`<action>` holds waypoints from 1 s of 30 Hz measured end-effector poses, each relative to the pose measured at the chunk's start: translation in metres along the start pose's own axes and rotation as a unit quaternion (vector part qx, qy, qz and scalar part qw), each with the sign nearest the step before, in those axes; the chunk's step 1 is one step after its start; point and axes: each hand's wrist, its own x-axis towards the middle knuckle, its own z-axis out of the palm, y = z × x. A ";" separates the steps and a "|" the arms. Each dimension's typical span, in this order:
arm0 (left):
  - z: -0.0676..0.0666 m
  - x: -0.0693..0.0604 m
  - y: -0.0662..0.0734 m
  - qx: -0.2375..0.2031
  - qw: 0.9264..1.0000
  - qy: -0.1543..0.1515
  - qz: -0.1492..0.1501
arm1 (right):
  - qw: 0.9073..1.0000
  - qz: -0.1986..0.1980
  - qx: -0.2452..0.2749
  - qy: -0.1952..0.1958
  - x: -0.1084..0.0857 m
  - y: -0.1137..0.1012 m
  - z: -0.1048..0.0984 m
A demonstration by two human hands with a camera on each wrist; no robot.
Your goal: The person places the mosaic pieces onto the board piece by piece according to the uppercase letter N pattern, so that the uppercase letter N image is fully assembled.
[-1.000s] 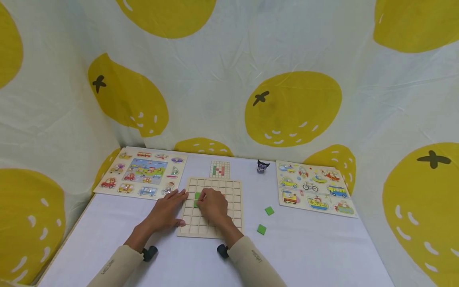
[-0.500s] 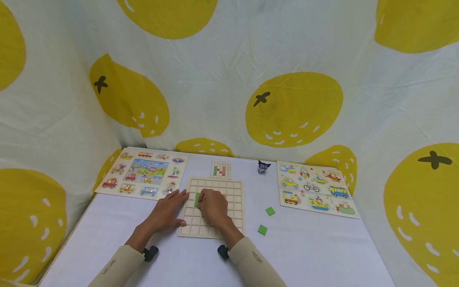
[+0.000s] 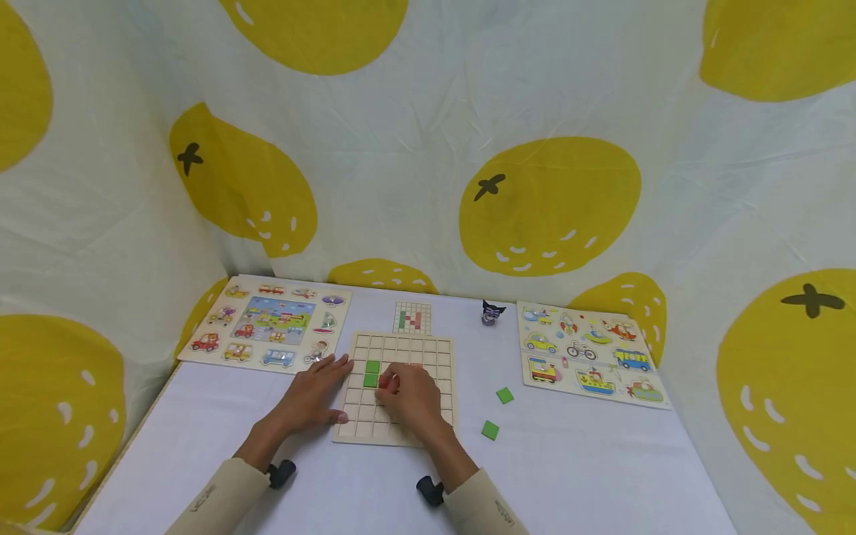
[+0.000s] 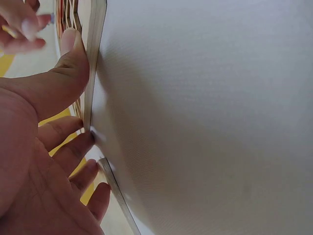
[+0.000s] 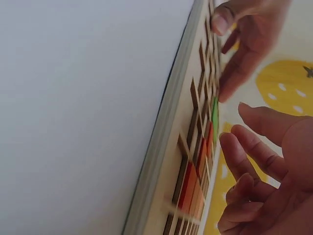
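Observation:
A wooden grid board lies in front of me. Two green square tiles sit one above the other in its cells. Red and orange tiles show in the right wrist view, partly covered in the head view by my right hand. That hand hovers low over the board, thumb and index finger apart, holding nothing. My left hand steadies the board's left side, its thumb resting on the near-left corner and its fingers stretched along the edge. Two loose green tiles lie right of the board.
Behind the board lies a small pattern card with green and red squares. A vehicle puzzle is at the left, and another picture puzzle at the right. A small dark figurine stands near the back.
My right hand has drawn off the green tiles and shifted to the right, uncovering both of them. The left hand has stayed in place.

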 end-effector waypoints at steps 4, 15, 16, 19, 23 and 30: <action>0.001 0.000 0.000 0.002 1.000 0.004 0.003 | 0.999 0.022 0.020 0.013 -0.018 0.011 -0.019; 0.001 0.002 -0.001 0.007 1.000 0.003 0.000 | 0.991 0.119 -0.007 0.052 -0.059 0.060 -0.077; 0.000 0.002 0.000 0.006 1.000 0.002 -0.002 | 0.991 0.124 -0.012 0.055 -0.062 0.066 -0.081; -0.001 0.002 0.002 0.004 1.000 0.000 -0.007 | 0.989 0.133 -0.029 0.061 -0.068 0.079 -0.092; -0.002 0.002 0.003 0.002 1.000 -0.007 -0.010 | 0.985 0.152 -0.057 0.054 -0.078 0.095 -0.103; 0.001 0.002 0.002 0.001 1.000 -0.008 -0.013 | 0.981 0.176 -0.079 0.031 -0.085 0.110 -0.105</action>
